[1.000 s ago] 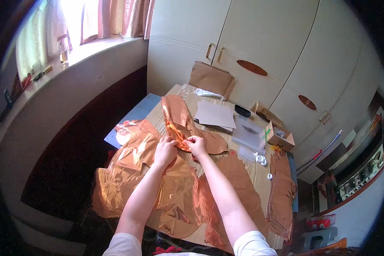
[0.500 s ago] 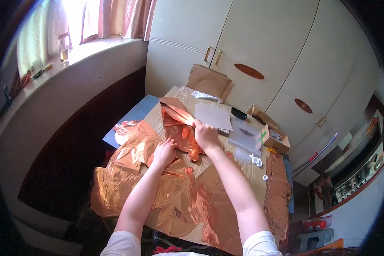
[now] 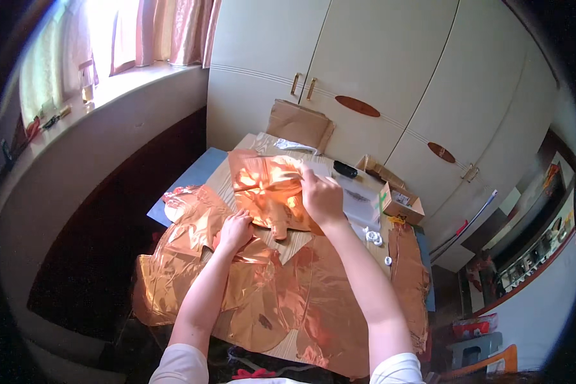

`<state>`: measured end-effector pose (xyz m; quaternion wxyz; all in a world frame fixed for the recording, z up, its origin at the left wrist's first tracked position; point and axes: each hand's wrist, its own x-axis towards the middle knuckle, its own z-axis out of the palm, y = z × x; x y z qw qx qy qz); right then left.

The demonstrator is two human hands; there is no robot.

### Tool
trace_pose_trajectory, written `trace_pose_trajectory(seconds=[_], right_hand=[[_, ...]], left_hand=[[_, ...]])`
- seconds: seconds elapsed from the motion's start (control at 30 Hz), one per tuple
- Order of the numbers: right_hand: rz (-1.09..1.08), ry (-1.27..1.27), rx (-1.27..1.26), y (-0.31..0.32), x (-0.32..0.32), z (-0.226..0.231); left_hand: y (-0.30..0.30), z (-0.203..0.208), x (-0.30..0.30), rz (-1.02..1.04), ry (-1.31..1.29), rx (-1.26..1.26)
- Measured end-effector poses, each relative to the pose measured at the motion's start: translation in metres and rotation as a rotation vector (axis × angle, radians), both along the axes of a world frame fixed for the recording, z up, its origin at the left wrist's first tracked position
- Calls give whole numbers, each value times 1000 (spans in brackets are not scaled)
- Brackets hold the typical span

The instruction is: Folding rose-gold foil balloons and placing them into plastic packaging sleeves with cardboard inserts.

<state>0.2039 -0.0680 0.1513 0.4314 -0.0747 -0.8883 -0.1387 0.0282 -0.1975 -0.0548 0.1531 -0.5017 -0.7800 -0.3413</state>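
Observation:
My right hand (image 3: 323,200) pinches the upper right edge of a flat, shiny copper-coloured foil sheet (image 3: 262,176) and holds that side raised off the table. A narrow tail hangs from the foil's lower edge. To its lower left, my left hand (image 3: 237,229) rests low with its fingers curled together on foil at the sheet's lower left; its fingertips are partly hidden. Under my forearms more copper-coloured foil (image 3: 185,256) lies crumpled, with rounded outlines like uninflated balloons. One flatter piece (image 3: 333,288) spreads over the table's near right part.
The wooden table (image 3: 221,174) carries a black object (image 3: 345,169), a clear plastic sheet (image 3: 358,201), white ribbon-like rolls (image 3: 374,238) and a small open carton (image 3: 403,203). Folded cardboard (image 3: 408,281) lies at the right edge. Behind stand brown cardboard (image 3: 301,125) and pale cupboards (image 3: 377,57).
My right hand has pulled the foil's edge to the right, so the bunched sheet is now spread wide and hides most of the white papers. The left hand stays low on the foil. The view has shifted slightly.

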Motion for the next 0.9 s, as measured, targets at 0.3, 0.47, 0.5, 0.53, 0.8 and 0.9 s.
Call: trace_pose_trajectory(seconds=[0.3, 0.47, 0.5, 0.53, 0.8, 0.9], right_hand=[[151, -178, 254, -57, 105, -1], [140, -272, 342, -73, 141, -26], [142, -271, 317, -73, 145, -32], [135, -255, 270, -74, 146, -34], [14, -120, 123, -62, 153, -50], [-8, -140, 115, -62, 160, -47]], left_hand=[[-8, 28, 1, -35, -58, -99], [0, 66, 13, 51, -158, -95], [2, 69, 9, 39, -145, -100], [4, 70, 4, 26, -131, -99], [15, 67, -35, -196, -1195, 210], [22, 87, -24, -198, -1511, 595]])
